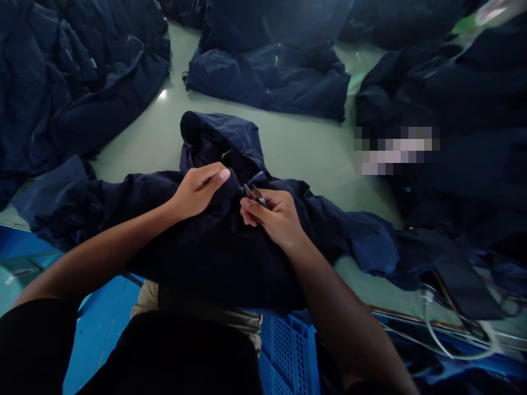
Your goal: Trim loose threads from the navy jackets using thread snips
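A dark navy hooded jacket (222, 247) lies across the near edge of the table, its sleeves spread to both sides and its hood (242, 134) pointing away from me. My left hand (200, 189) is closed on the jacket's fabric near the collar, thumb on top. In my right hand (274, 214) I hold a pair of thread snips (255, 195), their two blades apart and pointing up and left. The blade tips are close to the jacket's neck opening; whether they touch the cloth I cannot tell.
Piles of navy garments lie at the left (74, 82), the back (267, 77) and the right (453, 120) of the pale table (313, 145). A phone-like dark slab (465, 285) and a white cable (436, 340) sit at the right edge. A blue plastic crate (288, 351) stands below.
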Demonstrator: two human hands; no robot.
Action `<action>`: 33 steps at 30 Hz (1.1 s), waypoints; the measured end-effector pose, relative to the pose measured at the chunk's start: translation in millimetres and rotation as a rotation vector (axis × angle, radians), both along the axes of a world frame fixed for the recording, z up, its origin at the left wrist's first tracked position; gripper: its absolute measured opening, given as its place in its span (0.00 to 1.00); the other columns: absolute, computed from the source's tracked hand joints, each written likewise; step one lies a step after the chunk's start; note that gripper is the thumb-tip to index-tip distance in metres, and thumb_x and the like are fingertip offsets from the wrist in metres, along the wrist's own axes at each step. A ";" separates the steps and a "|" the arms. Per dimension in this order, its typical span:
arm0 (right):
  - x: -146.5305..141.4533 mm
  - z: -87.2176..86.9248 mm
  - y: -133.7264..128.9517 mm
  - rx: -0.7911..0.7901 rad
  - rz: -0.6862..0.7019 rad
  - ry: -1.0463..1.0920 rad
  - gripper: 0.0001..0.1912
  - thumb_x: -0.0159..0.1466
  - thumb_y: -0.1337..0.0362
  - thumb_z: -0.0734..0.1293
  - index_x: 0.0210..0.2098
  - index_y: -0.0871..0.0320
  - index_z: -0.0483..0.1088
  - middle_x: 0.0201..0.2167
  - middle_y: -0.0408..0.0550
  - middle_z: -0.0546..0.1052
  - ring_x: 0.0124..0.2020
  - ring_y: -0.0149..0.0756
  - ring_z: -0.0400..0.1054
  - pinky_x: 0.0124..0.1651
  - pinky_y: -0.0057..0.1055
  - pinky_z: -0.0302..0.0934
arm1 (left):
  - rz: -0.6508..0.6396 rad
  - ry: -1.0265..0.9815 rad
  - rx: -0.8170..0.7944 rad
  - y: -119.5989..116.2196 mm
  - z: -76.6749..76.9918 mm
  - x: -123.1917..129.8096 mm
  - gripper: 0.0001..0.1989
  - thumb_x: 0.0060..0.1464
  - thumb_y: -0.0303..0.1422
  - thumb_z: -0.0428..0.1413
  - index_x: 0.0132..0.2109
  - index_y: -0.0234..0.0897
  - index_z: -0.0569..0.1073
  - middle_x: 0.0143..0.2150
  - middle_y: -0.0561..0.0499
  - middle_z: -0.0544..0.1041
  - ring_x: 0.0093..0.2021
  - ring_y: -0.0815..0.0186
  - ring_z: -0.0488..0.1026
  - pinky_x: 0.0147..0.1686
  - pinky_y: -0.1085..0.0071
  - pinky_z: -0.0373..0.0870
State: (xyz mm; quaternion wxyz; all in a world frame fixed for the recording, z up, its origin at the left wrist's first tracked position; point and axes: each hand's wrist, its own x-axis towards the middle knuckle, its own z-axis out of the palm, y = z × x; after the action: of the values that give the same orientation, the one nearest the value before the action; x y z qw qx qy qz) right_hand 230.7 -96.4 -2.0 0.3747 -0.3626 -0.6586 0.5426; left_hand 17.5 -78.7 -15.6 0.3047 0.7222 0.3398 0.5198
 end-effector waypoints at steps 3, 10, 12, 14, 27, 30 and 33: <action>-0.8 -0.2 0.7 -0.002 0.014 -0.033 0.22 0.65 0.50 0.74 0.23 0.58 0.72 0.16 0.41 0.71 0.17 0.27 0.60 0.23 0.29 0.51 | 0.161 -0.093 0.017 12.4 -3.3 -6.2 0.30 0.68 0.54 0.53 0.27 0.38 0.55 0.24 0.57 0.53 0.25 0.72 0.50 0.26 0.69 0.53; -4.7 14.6 -15.3 0.012 0.007 -0.214 0.19 0.66 0.52 0.71 0.25 0.58 0.74 0.16 0.39 0.69 0.18 0.28 0.60 0.25 0.30 0.51 | 0.286 -0.102 -0.044 27.4 -6.0 -25.7 0.33 0.66 0.60 0.50 0.26 0.38 0.55 0.26 0.56 0.54 0.27 0.71 0.52 0.29 0.69 0.53; -7.8 21.5 -27.1 0.010 -0.008 -0.285 0.18 0.66 0.53 0.70 0.25 0.58 0.74 0.15 0.38 0.67 0.18 0.27 0.57 0.24 0.30 0.48 | 0.307 -0.116 -0.039 30.8 -5.0 -32.7 0.33 0.65 0.60 0.51 0.26 0.38 0.55 0.26 0.56 0.53 0.27 0.71 0.52 0.30 0.68 0.53; -10.7 27.7 -42.2 0.012 -0.014 -0.356 0.17 0.66 0.56 0.70 0.23 0.58 0.73 0.15 0.38 0.66 0.18 0.26 0.55 0.24 0.30 0.46 | 0.338 -0.134 -0.033 35.8 -3.9 -41.3 0.33 0.65 0.60 0.52 0.26 0.38 0.54 0.25 0.57 0.52 0.27 0.71 0.51 0.30 0.68 0.52; -28.7 -2.8 -170.9 0.292 -0.455 -0.542 0.14 0.68 0.64 0.68 0.25 0.56 0.72 0.20 0.42 0.74 0.24 0.32 0.62 0.38 0.35 0.55 | 0.613 0.005 0.038 53.8 -8.5 -72.7 0.32 0.68 0.59 0.48 0.24 0.40 0.57 0.23 0.56 0.56 0.26 0.67 0.55 0.30 0.65 0.52; -29.0 -16.1 -186.1 0.292 -0.541 -0.508 0.14 0.71 0.63 0.66 0.28 0.56 0.74 0.22 0.43 0.76 0.26 0.33 0.66 0.34 0.33 0.56 | 0.622 0.067 0.056 51.9 -4.7 -72.4 0.29 0.66 0.57 0.54 0.27 0.38 0.69 0.24 0.55 0.63 0.28 0.68 0.60 0.32 0.66 0.56; -28.8 -24.5 -192.6 0.277 -0.580 -0.461 0.15 0.72 0.62 0.66 0.29 0.57 0.73 0.23 0.43 0.76 0.26 0.33 0.68 0.33 0.31 0.58 | 0.583 0.203 0.240 28.8 14.4 -61.2 0.20 0.62 0.49 0.63 0.46 0.36 0.81 0.39 0.50 0.76 0.40 0.67 0.69 0.38 0.68 0.62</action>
State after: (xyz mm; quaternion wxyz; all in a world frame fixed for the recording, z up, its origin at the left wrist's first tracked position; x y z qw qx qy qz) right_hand 201.9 -288.9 -26.5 0.3999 -0.5919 -0.6627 0.2248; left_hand -43.7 -49.9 -1.3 0.0204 0.6732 0.4971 0.5470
